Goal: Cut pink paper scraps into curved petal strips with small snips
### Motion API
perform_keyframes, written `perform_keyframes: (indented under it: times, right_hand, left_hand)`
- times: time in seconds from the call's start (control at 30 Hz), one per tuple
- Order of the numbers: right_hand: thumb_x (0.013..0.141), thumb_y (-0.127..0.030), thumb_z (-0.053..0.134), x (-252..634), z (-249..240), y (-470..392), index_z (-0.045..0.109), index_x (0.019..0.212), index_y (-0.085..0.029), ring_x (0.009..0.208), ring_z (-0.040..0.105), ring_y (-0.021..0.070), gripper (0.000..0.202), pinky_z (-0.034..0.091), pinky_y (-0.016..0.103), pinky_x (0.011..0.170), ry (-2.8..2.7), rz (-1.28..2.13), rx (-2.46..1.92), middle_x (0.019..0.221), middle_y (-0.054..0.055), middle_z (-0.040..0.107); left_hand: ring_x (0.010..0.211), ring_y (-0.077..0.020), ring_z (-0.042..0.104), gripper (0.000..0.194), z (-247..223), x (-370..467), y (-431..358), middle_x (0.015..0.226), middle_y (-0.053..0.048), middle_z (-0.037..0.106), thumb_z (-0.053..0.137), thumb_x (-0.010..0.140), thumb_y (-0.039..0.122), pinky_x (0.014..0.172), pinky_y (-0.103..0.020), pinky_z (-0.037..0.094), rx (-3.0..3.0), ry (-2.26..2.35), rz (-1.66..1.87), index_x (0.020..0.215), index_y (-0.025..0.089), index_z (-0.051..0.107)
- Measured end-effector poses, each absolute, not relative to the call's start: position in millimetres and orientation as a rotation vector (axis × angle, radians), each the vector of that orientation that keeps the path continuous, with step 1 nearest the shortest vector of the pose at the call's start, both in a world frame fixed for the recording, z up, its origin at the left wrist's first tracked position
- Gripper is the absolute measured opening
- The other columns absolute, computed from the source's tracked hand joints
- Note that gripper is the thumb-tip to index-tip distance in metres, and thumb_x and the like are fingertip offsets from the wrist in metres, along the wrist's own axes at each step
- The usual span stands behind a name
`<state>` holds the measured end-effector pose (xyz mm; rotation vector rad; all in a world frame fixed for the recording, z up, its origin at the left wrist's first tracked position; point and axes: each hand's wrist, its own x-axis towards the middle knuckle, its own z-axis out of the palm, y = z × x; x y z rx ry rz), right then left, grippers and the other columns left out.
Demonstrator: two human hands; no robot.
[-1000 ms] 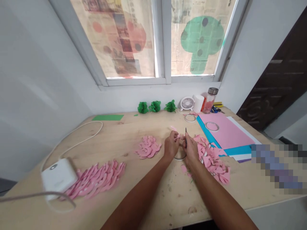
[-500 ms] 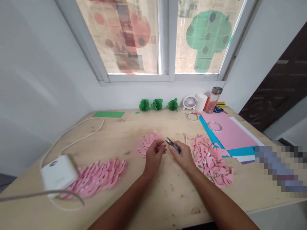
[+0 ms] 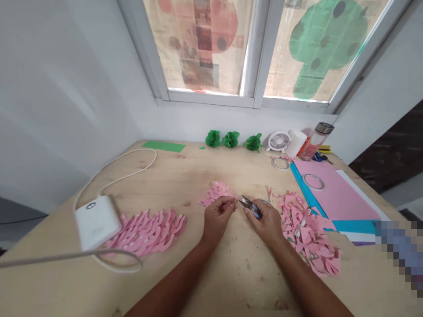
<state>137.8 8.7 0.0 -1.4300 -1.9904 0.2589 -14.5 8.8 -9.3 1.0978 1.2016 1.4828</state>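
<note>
My left hand [image 3: 215, 219] is closed in a pinch on a small pink paper piece [image 3: 235, 200], mostly hidden by the fingers. In my right hand [image 3: 269, 221] is a pair of thread snips [image 3: 250, 206], blades apart and pointing toward the left fingertips. The blade tips are close to the pinched paper; I cannot tell whether they touch it. Just beyond my left hand lies a small pile of cut pink paper pieces [image 3: 216, 190]. Farther left, wavy pink paper strips [image 3: 152, 232] lie in overlapping rows. Beside my right forearm is a heap of pink paper scraps [image 3: 309, 235].
A white power bank [image 3: 98, 223] with a cable sits at the left. Green paper pompoms [image 3: 230, 139], a small fan [image 3: 279, 141] and a glass bottle [image 3: 317, 141] line the back. Coloured paper sheets [image 3: 330, 200] bear a tape roll [image 3: 313, 182] at the right.
The head view has tilted and swung left, so the table things appear farther right. Both hands stay close together, with the snips and the paper piece still held.
</note>
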Motion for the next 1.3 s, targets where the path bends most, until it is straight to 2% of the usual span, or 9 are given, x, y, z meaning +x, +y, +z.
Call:
perform_keyframes:
  times: [0.1, 0.23, 0.53, 0.97, 1.3]
  right_hand:
    - [0.081, -0.043, 0.049, 139, -1, 10, 0.063, 0.096, -0.019, 0.064, 0.057, 0.0171, 0.032, 0.037, 0.026, 0.062, -2.025, 0.159, -1.42, 0.07, 0.004, 0.065]
    - [0.081, -0.044, 0.049, 139, 0, 11, 0.063, 0.086, -0.018, 0.059, 0.054, 0.0162, 0.029, 0.035, 0.026, 0.061, -2.075, 0.02, -1.406, 0.063, 0.004, 0.063]
    - [0.081, -0.042, 0.05, 136, 2, 9, 0.062, 0.078, -0.018, 0.056, 0.053, 0.0153, 0.028, 0.033, 0.026, 0.062, -2.153, -0.038, -1.355, 0.063, 0.003, 0.063]
    - [0.082, -0.043, 0.05, 133, 2, 8, 0.062, 0.077, -0.019, 0.058, 0.056, 0.0155, 0.028, 0.032, 0.027, 0.063, -2.205, -0.038, -1.305, 0.064, 0.004, 0.064]
    - [0.082, -0.045, 0.049, 133, 2, 8, 0.062, 0.079, -0.019, 0.058, 0.055, 0.0154, 0.03, 0.031, 0.027, 0.063, -2.225, -0.057, -1.332, 0.065, 0.003, 0.065]
  left_hand:
    - [0.066, -0.0142, 0.061, 0.015, -6, -18, 11, 0.071, -0.003, 0.066, 0.065, 0.066, 0.027, 0.066, -0.026, 0.051, 1.113, 1.189, 1.436, 0.076, 0.016, 0.067]
    - [0.064, -0.0139, 0.06, 0.016, 0, -23, 11, 0.066, -0.003, 0.065, 0.06, 0.071, 0.029, 0.065, -0.025, 0.05, 1.096, 1.195, 1.399, 0.074, 0.015, 0.067]
    - [0.071, -0.0149, 0.06, 0.016, 3, -24, 12, 0.072, -0.003, 0.065, 0.063, 0.068, 0.03, 0.071, -0.027, 0.05, 1.067, 1.093, 1.345, 0.07, 0.014, 0.066]
    - [0.059, -0.0131, 0.054, 0.017, 2, -24, 13, 0.056, 0.0, 0.058, 0.06, 0.066, 0.027, 0.061, -0.025, 0.047, 1.136, 1.116, 1.291, 0.055, 0.015, 0.059]
    - [0.06, -0.0125, 0.054, 0.012, -12, -25, 14, 0.062, 0.0, 0.06, 0.06, 0.068, 0.026, 0.06, -0.023, 0.044, 1.244, 1.215, 1.341, 0.063, 0.015, 0.061]
